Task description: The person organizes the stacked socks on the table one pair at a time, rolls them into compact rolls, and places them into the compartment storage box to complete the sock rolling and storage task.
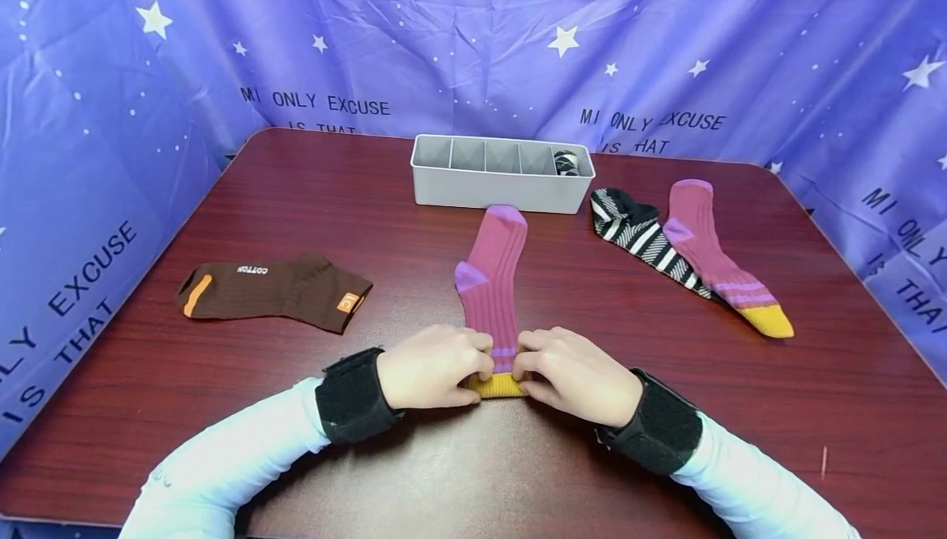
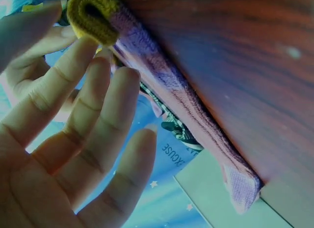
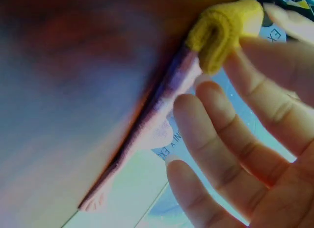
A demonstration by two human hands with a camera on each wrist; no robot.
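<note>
A pink-purple sock (image 1: 494, 276) lies lengthwise in front of me, its lilac toe pointing away and its yellow cuff (image 1: 501, 385) nearest me. My left hand (image 1: 436, 366) pinches the cuff's left edge between thumb and fingers. Opposite it, my right hand (image 1: 577, 375) pinches the right edge. Both wrist views show the yellow cuff (image 2: 81, 16) folded over into a thick curl, with the index fingertips right at it. The other fingers of each hand are spread loosely beside the sock. In the right wrist view the sock's leg (image 3: 147, 110) stretches off along the table.
A grey divided box (image 1: 496, 190) stands at the back, a rolled black-and-white sock (image 1: 566, 163) in its right compartment. At right, another pink-purple sock (image 1: 710, 251) overlaps a black-and-white patterned sock (image 1: 644, 239). Brown socks (image 1: 274, 291) lie on the left of the table (image 1: 355, 186).
</note>
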